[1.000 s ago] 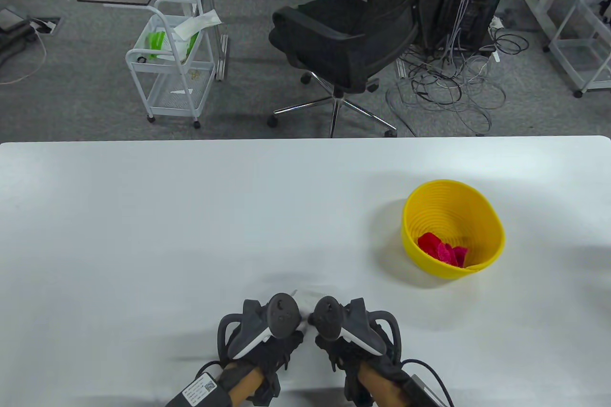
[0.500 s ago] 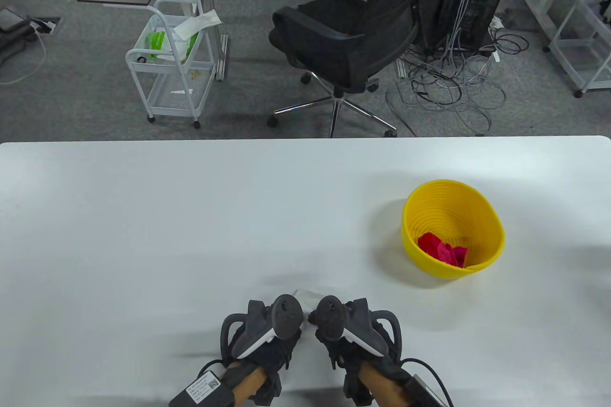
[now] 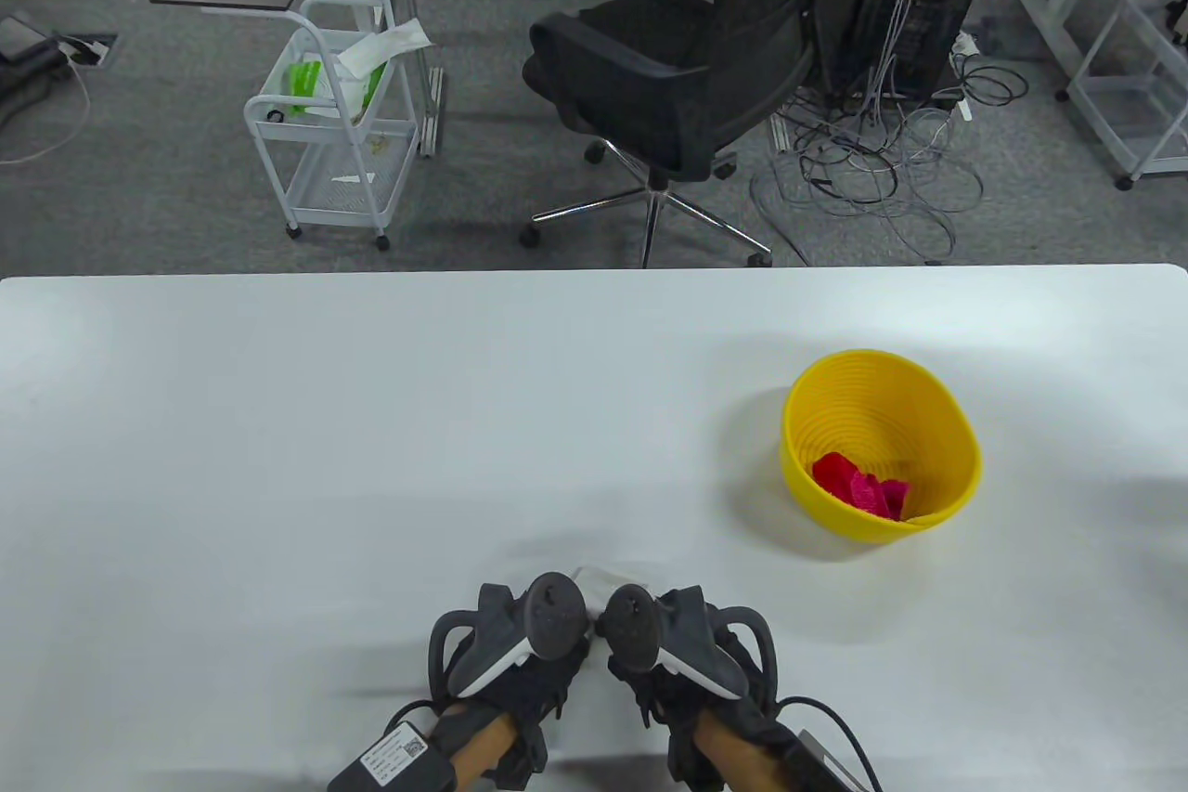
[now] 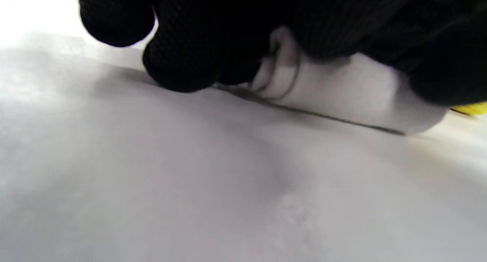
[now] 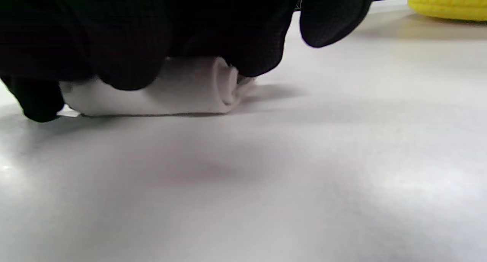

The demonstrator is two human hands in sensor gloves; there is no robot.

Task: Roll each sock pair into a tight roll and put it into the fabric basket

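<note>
Both the left hand (image 3: 520, 653) and right hand (image 3: 673, 657) curl over a soft white sock roll (image 5: 182, 88), its long axis running nine-to-three on the table (image 3: 278, 458).

Grey carpet floor (image 3: 139, 207) lies beyond the white rectangular counter (image 3: 371, 421). On it stand a black mesh-backed swivel office chair (image 3: 677, 77), a white wire trolley cart (image 3: 334, 133) and tangled grey cables (image 3: 872, 170).

No legible text, brand, number or sign is found in any view. A white label (image 3: 394, 752) on the device at the left wrist carries a small square code and lines of print, but these are too small to read.
</note>
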